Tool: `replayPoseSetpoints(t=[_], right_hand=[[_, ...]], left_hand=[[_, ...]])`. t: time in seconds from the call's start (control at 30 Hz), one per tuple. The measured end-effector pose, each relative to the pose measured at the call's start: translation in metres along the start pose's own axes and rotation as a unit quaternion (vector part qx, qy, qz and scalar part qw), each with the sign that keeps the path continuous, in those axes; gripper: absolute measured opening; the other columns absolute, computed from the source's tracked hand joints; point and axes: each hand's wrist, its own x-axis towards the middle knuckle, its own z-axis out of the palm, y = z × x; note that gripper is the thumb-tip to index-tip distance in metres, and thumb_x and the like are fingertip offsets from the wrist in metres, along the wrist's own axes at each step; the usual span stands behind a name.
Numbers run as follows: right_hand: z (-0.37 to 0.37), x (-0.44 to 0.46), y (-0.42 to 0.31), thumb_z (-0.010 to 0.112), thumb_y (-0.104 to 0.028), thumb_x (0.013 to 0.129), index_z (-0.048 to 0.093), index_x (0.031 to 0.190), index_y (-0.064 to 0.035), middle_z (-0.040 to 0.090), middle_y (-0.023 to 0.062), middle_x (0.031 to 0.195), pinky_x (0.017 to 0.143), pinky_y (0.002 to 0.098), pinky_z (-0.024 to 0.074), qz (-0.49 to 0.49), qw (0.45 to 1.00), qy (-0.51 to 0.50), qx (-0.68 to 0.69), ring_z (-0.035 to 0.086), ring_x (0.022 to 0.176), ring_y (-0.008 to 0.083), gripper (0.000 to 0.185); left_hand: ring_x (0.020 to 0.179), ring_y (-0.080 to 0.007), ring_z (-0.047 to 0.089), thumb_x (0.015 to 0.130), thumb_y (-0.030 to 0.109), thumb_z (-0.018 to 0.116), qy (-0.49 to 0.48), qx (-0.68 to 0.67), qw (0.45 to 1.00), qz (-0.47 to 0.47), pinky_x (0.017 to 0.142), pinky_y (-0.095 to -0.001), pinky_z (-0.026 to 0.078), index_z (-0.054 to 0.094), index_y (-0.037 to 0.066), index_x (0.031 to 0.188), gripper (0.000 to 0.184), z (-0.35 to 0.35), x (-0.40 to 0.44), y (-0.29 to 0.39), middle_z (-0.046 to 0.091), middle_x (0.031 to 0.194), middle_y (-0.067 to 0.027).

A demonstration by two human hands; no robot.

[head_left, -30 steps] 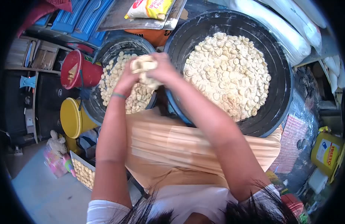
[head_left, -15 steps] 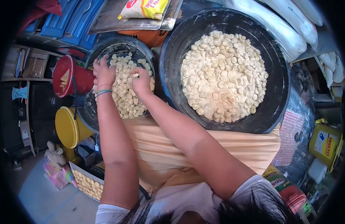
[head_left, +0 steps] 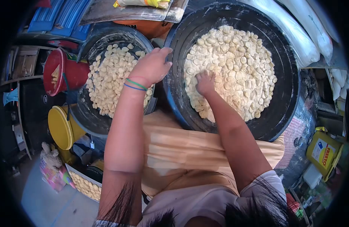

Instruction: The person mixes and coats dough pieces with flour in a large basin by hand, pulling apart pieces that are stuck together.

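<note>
My right hand (head_left: 206,84) reaches into the large black tub (head_left: 286,81), low over the left part of a heap of floury dough pieces (head_left: 238,72). Its fingers are spread, and the tips touch or nearly touch the pieces. With green and blue bands at the wrist, my left hand (head_left: 152,66) hangs above the gap between the two tubs. Thumb and fingers are apart there, and nothing shows between them; its palm is hidden. Below and left of it, the smaller dark tub (head_left: 87,118) contains more pale, rounded dough pieces (head_left: 110,72).
A red bucket (head_left: 55,72) and a yellow bucket (head_left: 61,126) stand left of the small tub. A tray of dough pieces (head_left: 83,185) is at lower left. White sacks (head_left: 291,34) lie at upper right, a yellow container (head_left: 325,151) at right. Boards (head_left: 125,13) carry a yellow-and-white packet (head_left: 142,3).
Both hands have left the small tub and moved right. My right hand has gone into the large tub, and its pinch has opened. My left hand has come over to the rim between the tubs.
</note>
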Motion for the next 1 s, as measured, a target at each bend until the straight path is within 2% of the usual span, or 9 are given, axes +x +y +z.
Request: replayPoseSetpoints(t=[0.1,0.2,0.3,0.4,0.5,0.63,0.8,0.9,1.0], right_hand=[[-0.031,-0.012,0.004,0.063,-0.016,0.078,0.058,0.115,-0.0077,0.062,0.0126,0.108,0.086,0.0413,0.0470,-0.018,0.954,-0.184,0.237,0.061,0.098,0.0259,0.038],[-0.103,-0.007,0.002,0.069,-0.008,0.074,0.058,0.105,-0.0041,0.063,0.0079,0.087,0.065,0.0317,0.0498,0.104,0.775,-0.236,0.577,0.061,0.075,0.0161,0.033],[-0.178,-0.015,-0.003,0.072,-0.008,0.075,0.058,0.102,-0.0034,0.061,0.0048,0.085,0.057,0.0286,0.0483,0.078,0.719,-0.171,0.669,0.059,0.068,0.0133,0.031],[-0.225,-0.032,0.003,0.075,-0.012,0.075,0.059,0.101,-0.0034,0.061,0.0046,0.090,0.071,0.0305,0.0503,0.057,0.654,-0.105,0.747,0.060,0.081,0.0159,0.032],[-0.224,-0.039,0.022,0.076,-0.014,0.077,0.059,0.106,-0.0042,0.059,0.0055,0.100,0.089,0.0340,0.0461,-0.003,0.802,0.068,0.593,0.057,0.098,0.0176,0.035],[-0.235,-0.050,0.006,0.073,-0.016,0.080,0.057,0.118,-0.0056,0.056,0.0063,0.113,0.094,0.0348,0.0424,0.023,0.649,0.003,0.760,0.055,0.104,0.0199,0.043],[-0.202,-0.050,0.039,0.068,-0.021,0.083,0.063,0.107,-0.0032,0.065,0.0083,0.093,0.086,0.0309,0.0458,0.019,0.819,-0.125,0.559,0.058,0.092,0.0159,0.030],[-0.146,-0.036,0.050,0.066,-0.028,0.084,0.063,0.111,-0.0034,0.064,0.0130,0.103,0.088,0.0340,0.0458,0.007,0.835,-0.205,0.510,0.059,0.099,0.0217,0.036],[-0.063,-0.019,0.035,0.066,-0.043,0.081,0.057,0.126,-0.0156,0.052,0.0184,0.128,0.097,0.0428,0.0414,0.072,0.909,-0.135,0.388,0.052,0.117,0.0319,0.054]], left_hand=[[0.116,-0.0371,0.051,0.086,0.020,0.059,-0.026,0.005,0.999,0.019,0.099,-0.0411,0.041,0.051,0.004,0.127,0.045,0.012,0.007,0.007,0.053,0.124,-0.0216],[0.121,-0.0364,0.048,0.085,0.021,0.063,-0.103,-0.024,0.994,0.011,0.103,-0.0381,0.038,0.049,0.001,0.129,0.051,0.020,0.010,0.032,0.052,0.127,-0.0217],[0.119,-0.0355,0.051,0.082,0.025,0.068,-0.161,-0.090,0.983,0.028,0.102,-0.0371,0.038,0.049,0.000,0.129,0.056,0.031,0.012,0.053,0.054,0.123,-0.0231],[0.093,-0.0187,0.059,0.082,0.021,0.070,-0.200,-0.250,0.947,0.001,0.080,-0.0289,0.047,0.056,0.002,0.120,0.045,0.028,0.019,0.064,0.062,0.100,-0.0096],[0.081,-0.0070,0.054,0.084,0.012,0.068,-0.144,-0.345,0.928,-0.010,0.068,-0.0214,0.045,0.058,0.004,0.116,0.035,0.023,0.016,0.081,0.059,0.092,0.0003],[0.082,-0.0086,0.055,0.086,0.012,0.066,-0.060,-0.400,0.914,0.035,0.072,-0.0228,0.046,0.059,0.002,0.115,0.031,0.038,0.013,0.092,0.060,0.092,-0.0005],[0.086,-0.0110,0.057,0.086,0.010,0.064,-0.057,-0.434,0.899,-0.003,0.079,-0.0251,0.047,0.060,0.001,0.114,0.030,0.030,0.018,0.093,0.061,0.098,-0.0013],[0.089,-0.0118,0.058,0.087,0.010,0.062,-0.119,-0.327,0.937,0.040,0.083,-0.0259,0.048,0.059,0.000,0.115,0.030,0.032,0.017,0.078,0.062,0.101,-0.0026],[0.107,-0.0266,0.058,0.087,0.018,0.062,-0.105,0.012,0.991,0.078,0.094,-0.0346,0.045,0.058,0.000,0.117,0.035,0.048,0.011,0.061,0.060,0.115,-0.0147]])
